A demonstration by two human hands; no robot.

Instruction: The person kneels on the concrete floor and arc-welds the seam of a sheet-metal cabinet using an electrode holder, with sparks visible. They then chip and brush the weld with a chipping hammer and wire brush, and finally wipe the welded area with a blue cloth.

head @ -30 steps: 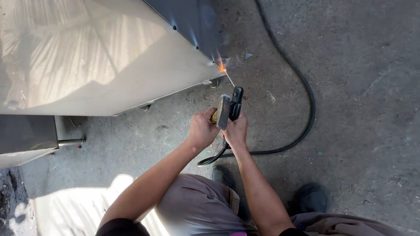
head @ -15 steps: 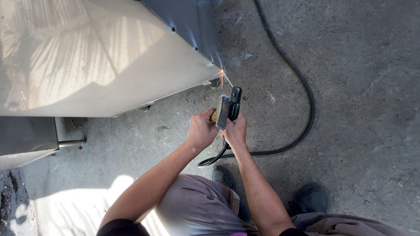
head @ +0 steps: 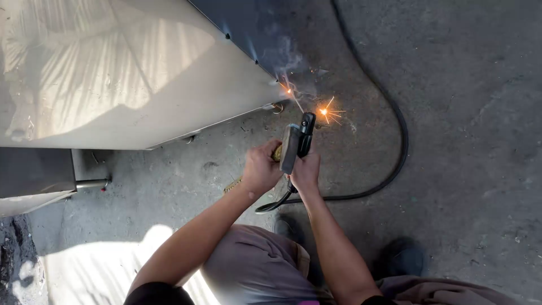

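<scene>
Black electrode holder (head: 305, 133) in right hand (head: 305, 172)

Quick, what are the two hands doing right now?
Left hand: closed around a flat grey tool.
Right hand: closed around the black welding holder, near the sparks.

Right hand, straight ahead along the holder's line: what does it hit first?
Probably the lower corner of the metal box. The right hand grips the electrode holder, which points up toward the sparks at that corner. Depth from overhead is unclear; it may hit the concrete floor first.
</scene>
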